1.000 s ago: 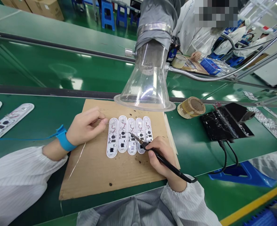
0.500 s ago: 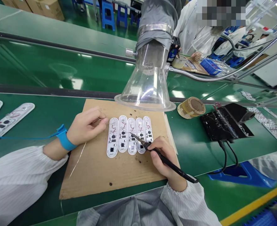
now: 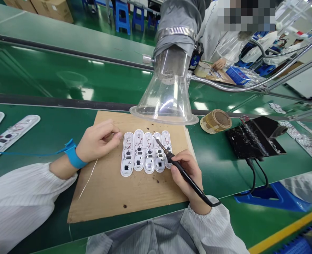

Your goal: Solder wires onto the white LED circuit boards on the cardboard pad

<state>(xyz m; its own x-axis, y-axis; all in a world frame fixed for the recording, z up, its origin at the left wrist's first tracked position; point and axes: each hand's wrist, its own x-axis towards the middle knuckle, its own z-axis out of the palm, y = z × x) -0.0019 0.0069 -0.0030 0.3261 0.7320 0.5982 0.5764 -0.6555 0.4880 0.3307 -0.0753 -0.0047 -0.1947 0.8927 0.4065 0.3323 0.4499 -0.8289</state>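
Head view: at the left edge of the frame, two long white boards (image 3: 14,133) with rounded ends lie on a green bench (image 3: 47,121), the nearer edge of the picture cutting one of them short. A blue cord crosses them to a blue strap (image 3: 75,156) on the left wrist. Just left of centre, the left hand (image 3: 99,139) has thumb and fingers pinched together on a thin pale wire (image 3: 88,181), which trails toward the lower left over a cardboard sheet (image 3: 102,201). In the middle of the frame, five slim circuit boards (image 3: 149,160) stand side by side on that sheet, below a clear funnel hood (image 3: 163,106). Right of centre, the right hand (image 3: 192,169) grips a black soldering iron (image 3: 190,179); its tip points up and left at the upper part of the third and fourth boards, though contact cannot be told. Farther right sit a round tan container (image 3: 216,121) and, beyond it, a black stand (image 3: 251,137). At upper right, a co-worker's hand (image 3: 219,64) rests near a blue basket (image 3: 237,75).
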